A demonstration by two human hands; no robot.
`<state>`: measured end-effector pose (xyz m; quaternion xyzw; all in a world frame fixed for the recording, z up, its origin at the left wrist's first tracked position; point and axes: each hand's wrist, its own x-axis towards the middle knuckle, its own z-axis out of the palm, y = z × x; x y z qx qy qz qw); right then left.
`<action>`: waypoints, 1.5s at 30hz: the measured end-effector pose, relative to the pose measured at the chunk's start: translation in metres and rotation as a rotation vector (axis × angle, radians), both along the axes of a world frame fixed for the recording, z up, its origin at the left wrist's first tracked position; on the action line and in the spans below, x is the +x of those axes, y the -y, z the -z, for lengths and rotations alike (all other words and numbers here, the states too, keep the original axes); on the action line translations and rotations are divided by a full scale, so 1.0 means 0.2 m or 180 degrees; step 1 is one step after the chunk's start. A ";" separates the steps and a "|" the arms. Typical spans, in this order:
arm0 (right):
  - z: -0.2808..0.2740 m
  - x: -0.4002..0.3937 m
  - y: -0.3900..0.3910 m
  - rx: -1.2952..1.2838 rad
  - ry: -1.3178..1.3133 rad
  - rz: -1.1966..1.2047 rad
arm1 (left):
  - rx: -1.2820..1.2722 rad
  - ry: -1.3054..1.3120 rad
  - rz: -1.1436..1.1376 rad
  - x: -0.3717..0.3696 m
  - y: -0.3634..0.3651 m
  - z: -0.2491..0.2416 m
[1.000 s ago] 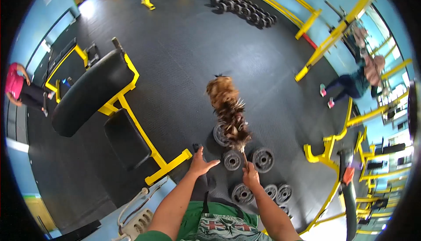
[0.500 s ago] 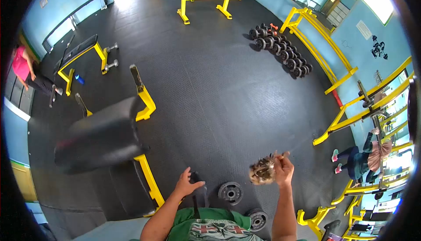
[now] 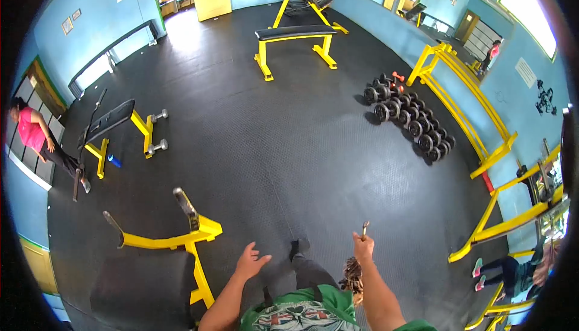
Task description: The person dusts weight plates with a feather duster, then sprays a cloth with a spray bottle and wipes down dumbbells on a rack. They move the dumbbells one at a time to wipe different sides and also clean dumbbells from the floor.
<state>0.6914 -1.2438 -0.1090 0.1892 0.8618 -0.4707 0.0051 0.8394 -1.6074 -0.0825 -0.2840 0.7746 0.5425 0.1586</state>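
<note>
Jutting above the right hand (image 3: 363, 248), the handle end (image 3: 365, 228) of the duster (image 3: 351, 278) is seen, right of the near bench (image 3: 158, 286). Right fingers are clamped on the handle; the rest of it is hidden by fist and forearm. Feathers are seen just beside the forearm and partly covered by it, so their full length can't be made out.

Left hand (image 3: 250, 263) is held in the air between near bench and duster, fingers and thumb apart, well apart from both. The near bench's pad is cut off at the bottom; its outline is hard to read, black on black floor (image 3: 271, 150). Same for the wearer's shoe (image 3: 295, 248), right of the near bench.

Beyond the near bench, toward the left wall: weight bench (image 3: 111, 119), bottle (image 3: 114, 160) near its leg, person in pink (image 3: 39, 132) at its end. Straight beyond and slightly right, the flat bench (image 3: 295, 34). Further right of the near bench, dumbbells (image 3: 416, 117) are overlapped, count not readable. At far right of it, a second person (image 3: 512, 274) is partly cut off by the dark lens rim.
</note>
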 end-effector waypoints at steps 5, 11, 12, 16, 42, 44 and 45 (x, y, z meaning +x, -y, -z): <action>-0.09 -0.67 0.38 -0.0985 0.0714 -0.0094 | -0.0141 0.0087 -0.0514 -0.58 0.27 -0.09; 0.01 -1.56 0.80 -0.0822 0.1444 -0.0851 | 0.0227 -0.0535 -0.1201 -1.22 0.54 -0.10; 0.04 -1.67 0.87 -0.0746 0.1592 -0.0981 | 0.0213 -0.0596 -0.1250 -1.33 0.58 -0.12; 0.18 -1.95 1.05 0.0073 0.1877 -0.1670 | 0.0781 -0.0651 -0.1237 -1.71 0.76 -0.02; 0.28 -4.94 3.59 0.0716 0.1956 -0.2738 | 0.0020 0.0221 -0.0518 -4.50 3.00 -0.13; 0.28 -5.28 3.84 0.0747 0.1339 -0.3264 | -0.0110 0.0081 -0.0562 -4.74 3.10 -0.10; 0.34 -5.46 3.97 0.0867 0.0896 -0.3541 | -0.0270 -0.0078 -0.0611 -4.86 3.18 -0.07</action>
